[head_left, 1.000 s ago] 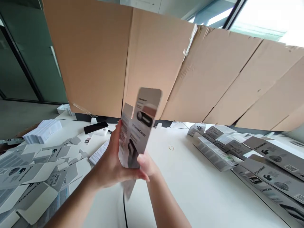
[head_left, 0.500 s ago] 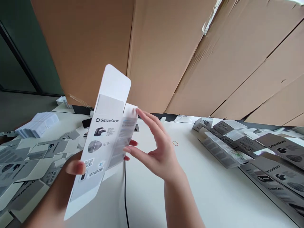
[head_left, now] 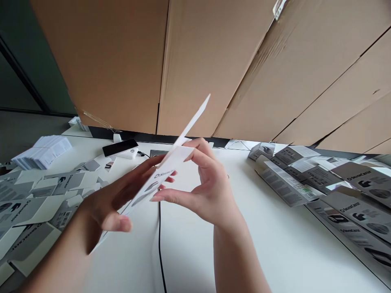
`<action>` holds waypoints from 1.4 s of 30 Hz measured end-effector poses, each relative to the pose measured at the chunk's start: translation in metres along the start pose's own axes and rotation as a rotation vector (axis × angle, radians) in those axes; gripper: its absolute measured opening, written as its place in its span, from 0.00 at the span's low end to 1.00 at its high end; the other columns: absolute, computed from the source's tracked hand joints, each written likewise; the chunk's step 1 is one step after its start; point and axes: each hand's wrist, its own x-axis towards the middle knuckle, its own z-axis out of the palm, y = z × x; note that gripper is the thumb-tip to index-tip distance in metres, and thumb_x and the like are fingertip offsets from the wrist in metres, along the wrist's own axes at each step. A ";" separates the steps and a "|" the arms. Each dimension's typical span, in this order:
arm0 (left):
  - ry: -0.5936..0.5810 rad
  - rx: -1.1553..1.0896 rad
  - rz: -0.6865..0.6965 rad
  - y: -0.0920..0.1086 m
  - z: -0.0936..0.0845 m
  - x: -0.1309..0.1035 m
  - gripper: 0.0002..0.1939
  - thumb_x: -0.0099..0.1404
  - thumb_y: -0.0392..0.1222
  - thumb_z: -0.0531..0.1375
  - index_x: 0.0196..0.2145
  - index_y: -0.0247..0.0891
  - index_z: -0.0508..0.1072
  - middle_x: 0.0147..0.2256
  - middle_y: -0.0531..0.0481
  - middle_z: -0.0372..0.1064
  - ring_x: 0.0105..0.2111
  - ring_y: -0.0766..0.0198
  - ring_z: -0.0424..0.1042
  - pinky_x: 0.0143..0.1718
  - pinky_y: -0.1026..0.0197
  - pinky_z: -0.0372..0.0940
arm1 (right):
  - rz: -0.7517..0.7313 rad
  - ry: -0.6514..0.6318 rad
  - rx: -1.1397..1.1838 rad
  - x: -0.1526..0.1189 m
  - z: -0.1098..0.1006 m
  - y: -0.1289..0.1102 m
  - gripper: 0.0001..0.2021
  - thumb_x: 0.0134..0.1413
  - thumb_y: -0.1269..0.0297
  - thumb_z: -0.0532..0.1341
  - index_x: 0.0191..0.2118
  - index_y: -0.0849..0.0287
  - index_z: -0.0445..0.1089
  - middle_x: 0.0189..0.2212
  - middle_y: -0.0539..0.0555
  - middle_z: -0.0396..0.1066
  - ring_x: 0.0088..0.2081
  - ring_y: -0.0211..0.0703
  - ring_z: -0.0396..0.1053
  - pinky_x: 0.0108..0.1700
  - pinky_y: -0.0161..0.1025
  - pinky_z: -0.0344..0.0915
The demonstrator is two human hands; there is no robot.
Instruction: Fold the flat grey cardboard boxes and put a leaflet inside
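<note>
A flat-looking white and grey printed carton [head_left: 166, 173] is held up tilted over the table, seen nearly edge-on, with one end flap sticking up. My left hand [head_left: 117, 203] is closed around its lower left part, thumb on the near side and fingers behind. My right hand [head_left: 204, 187] grips the carton's right side, its bent fingers at the upper end by the flap and its thumb at the lower edge. The inside of the carton is hidden.
Flat printed cartons [head_left: 36, 211] cover the left of the white table [head_left: 189, 252]. Standing cartons [head_left: 360, 211] crowd the right. At the back are a paper stack [head_left: 42, 151], a black phone-like slab [head_left: 120, 147] and tall cardboard boxes [head_left: 189, 61]. A black cable [head_left: 160, 244] runs toward me.
The carton has turned from showing its printed face to nearly edge-on, and its flap has swung to the right. My right fingers have bent in against it.
</note>
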 end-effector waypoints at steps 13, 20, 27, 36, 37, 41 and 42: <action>0.314 -0.056 -0.057 0.011 0.014 0.010 0.32 0.63 0.45 0.80 0.64 0.49 0.83 0.52 0.48 0.85 0.52 0.43 0.84 0.49 0.50 0.81 | -0.023 0.164 0.185 0.001 0.005 0.007 0.25 0.63 0.61 0.84 0.60 0.44 0.78 0.55 0.53 0.85 0.59 0.56 0.83 0.63 0.57 0.86; 0.406 0.011 -0.061 0.017 0.019 0.021 0.48 0.52 0.36 0.88 0.67 0.50 0.78 0.66 0.42 0.81 0.64 0.37 0.81 0.59 0.46 0.81 | 0.082 0.070 0.266 0.000 0.009 0.018 0.38 0.66 0.54 0.83 0.75 0.39 0.68 0.74 0.58 0.74 0.69 0.58 0.79 0.58 0.53 0.92; 0.496 -0.130 -0.028 0.005 0.025 0.024 0.30 0.61 0.47 0.85 0.59 0.47 0.85 0.56 0.43 0.88 0.59 0.37 0.86 0.57 0.42 0.83 | 0.068 0.049 0.253 -0.001 0.010 0.023 0.40 0.68 0.53 0.82 0.78 0.36 0.68 0.78 0.58 0.71 0.70 0.60 0.79 0.65 0.60 0.89; 0.992 -0.236 -0.070 0.015 0.014 0.026 0.31 0.60 0.64 0.84 0.54 0.47 0.86 0.52 0.43 0.88 0.64 0.29 0.83 0.60 0.35 0.85 | -0.080 -0.280 0.038 -0.004 -0.018 0.018 0.35 0.65 0.60 0.84 0.74 0.31 0.80 0.75 0.55 0.77 0.64 0.57 0.86 0.60 0.52 0.91; 0.986 -0.251 -0.083 0.018 0.014 0.026 0.31 0.60 0.64 0.83 0.55 0.47 0.86 0.51 0.43 0.88 0.65 0.27 0.82 0.61 0.34 0.84 | -0.085 -0.274 0.049 -0.004 -0.017 0.018 0.34 0.66 0.62 0.83 0.73 0.31 0.81 0.74 0.55 0.78 0.62 0.55 0.87 0.60 0.51 0.91; 0.978 -0.247 -0.090 0.025 0.016 0.025 0.32 0.58 0.63 0.83 0.53 0.45 0.87 0.47 0.42 0.88 0.62 0.24 0.83 0.57 0.33 0.85 | -0.116 -0.272 0.070 -0.003 -0.011 0.019 0.37 0.60 0.60 0.87 0.72 0.35 0.83 0.71 0.57 0.82 0.65 0.59 0.86 0.65 0.53 0.89; 0.964 -0.239 -0.087 0.025 0.017 0.024 0.31 0.57 0.61 0.83 0.53 0.45 0.87 0.47 0.42 0.88 0.61 0.24 0.83 0.56 0.33 0.85 | -0.126 -0.263 0.060 -0.003 -0.010 0.019 0.36 0.60 0.61 0.86 0.72 0.36 0.83 0.68 0.57 0.84 0.63 0.57 0.87 0.64 0.53 0.90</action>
